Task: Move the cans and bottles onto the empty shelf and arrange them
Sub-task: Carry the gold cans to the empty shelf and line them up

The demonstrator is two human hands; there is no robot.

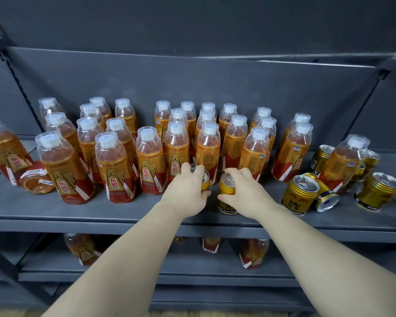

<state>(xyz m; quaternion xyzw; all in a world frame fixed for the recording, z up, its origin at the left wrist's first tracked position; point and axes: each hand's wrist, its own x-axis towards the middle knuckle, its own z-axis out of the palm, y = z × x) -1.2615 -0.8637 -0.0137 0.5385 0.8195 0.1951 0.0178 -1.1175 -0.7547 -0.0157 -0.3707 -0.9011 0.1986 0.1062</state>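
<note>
- While a tipped bottle point(36, 180) lies at nine o'clock on the shelf point(101, 213), we judge it may roll.
- Our left hand point(188, 191) grips one upright can point(205, 179), and our right hand point(245, 191) grips a second can point(226, 197), mid-shelf.
- The bottle row point(208, 147) at twelve o'clock stands close; our knuckles could topple it.

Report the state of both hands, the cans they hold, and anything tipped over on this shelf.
left hand: grips left gold can
left gold can: upright, held
right hand: grips right gold can
right gold can: upright on shelf, held
fallen bottle: on its side, far left
fallen gold can: on its side, right
standing bottles: upright, capped
</note>
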